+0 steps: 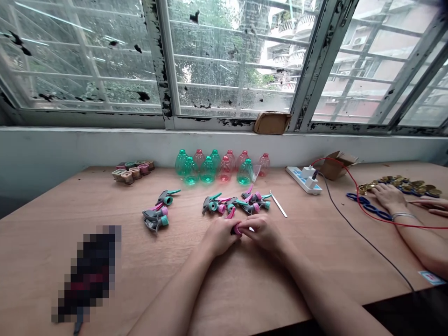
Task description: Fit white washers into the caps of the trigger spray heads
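My left hand (217, 236) is wrapped round a trigger spray head (237, 229) with a pink collar, and most of its body is hidden by the fingers. At that collar, the fingers of my right hand (265, 233) are pinched together; a small pale spot shows by them, too small to name. Just beyond my hands lies a cluster of grey trigger spray heads (250, 205) with pink and teal parts. Farther left are several more spray heads (156, 219). A thin white stick (278, 204) lies to the right of the cluster.
Green bottles (208, 170) and pink bottles (225, 170) stand along the wall. Small containers (133, 171) sit at the back left. To the right are a power strip (304, 179), cables, a cardboard box (336, 165), blue-handled scissors (367, 205), and another person's hands (388, 198) near gold-coloured pieces (420, 187).
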The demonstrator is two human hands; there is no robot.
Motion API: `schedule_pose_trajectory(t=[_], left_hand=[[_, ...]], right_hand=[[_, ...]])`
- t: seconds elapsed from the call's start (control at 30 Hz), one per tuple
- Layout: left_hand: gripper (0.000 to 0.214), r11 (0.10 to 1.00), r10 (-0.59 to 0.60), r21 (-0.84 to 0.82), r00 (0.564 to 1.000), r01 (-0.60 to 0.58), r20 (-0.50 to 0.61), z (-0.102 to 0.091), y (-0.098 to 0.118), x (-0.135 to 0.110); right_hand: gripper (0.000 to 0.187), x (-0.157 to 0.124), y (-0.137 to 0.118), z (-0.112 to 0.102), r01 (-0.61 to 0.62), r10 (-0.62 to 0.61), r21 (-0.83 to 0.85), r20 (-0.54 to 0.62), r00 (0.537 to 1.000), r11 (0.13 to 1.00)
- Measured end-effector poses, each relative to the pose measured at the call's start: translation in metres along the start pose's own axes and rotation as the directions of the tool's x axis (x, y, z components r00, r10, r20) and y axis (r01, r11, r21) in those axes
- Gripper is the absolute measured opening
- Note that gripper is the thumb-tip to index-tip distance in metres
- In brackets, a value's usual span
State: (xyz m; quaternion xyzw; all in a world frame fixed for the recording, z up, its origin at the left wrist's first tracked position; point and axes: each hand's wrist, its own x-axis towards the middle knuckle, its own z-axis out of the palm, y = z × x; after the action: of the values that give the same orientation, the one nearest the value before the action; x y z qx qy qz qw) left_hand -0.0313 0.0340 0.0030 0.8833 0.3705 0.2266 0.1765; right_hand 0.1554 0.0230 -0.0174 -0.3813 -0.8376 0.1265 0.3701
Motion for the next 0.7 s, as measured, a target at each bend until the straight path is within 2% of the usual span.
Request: schedule_pose_trajectory(t=[0.17,0.43,0.53,0.6,0.7], left_hand=[[0.015,1.0,-0.01,0.002,1.0,0.01,-0.006,0.001,0.0,-0.001],[0.02,0.993,-0.027,0.115,0.999,0.029,-0.024,0.004,0.001,-0.001],[0.023,0.993,-0.037,0.109,0.999,0.039,-0.026,0.004,0.004,-0.002],[0.024,0.994,-0.05,0.098,0.997,0.055,-0.056,0.0,0.005,-0.003],[0.025,0.992,-0.071,0.093,0.976,0.091,-0.205,-0.014,-0.002,-0.005]], right_hand=[[0.014,0.0,-0.002,0.002,-0.073,0.074,0.028,-0.059,0.996,0.997],[0.018,-0.001,0.0,0.011,-0.249,0.259,0.159,-0.043,0.965,0.955],[0.017,0.0,-0.003,0.01,-0.221,0.233,0.166,-0.057,0.971,0.961],[0.017,0.0,-0.007,0.008,-0.165,0.187,0.173,-0.119,0.975,0.971],[0.019,0.001,-0.01,0.003,-0.118,0.166,0.182,-0.277,0.946,0.976]])
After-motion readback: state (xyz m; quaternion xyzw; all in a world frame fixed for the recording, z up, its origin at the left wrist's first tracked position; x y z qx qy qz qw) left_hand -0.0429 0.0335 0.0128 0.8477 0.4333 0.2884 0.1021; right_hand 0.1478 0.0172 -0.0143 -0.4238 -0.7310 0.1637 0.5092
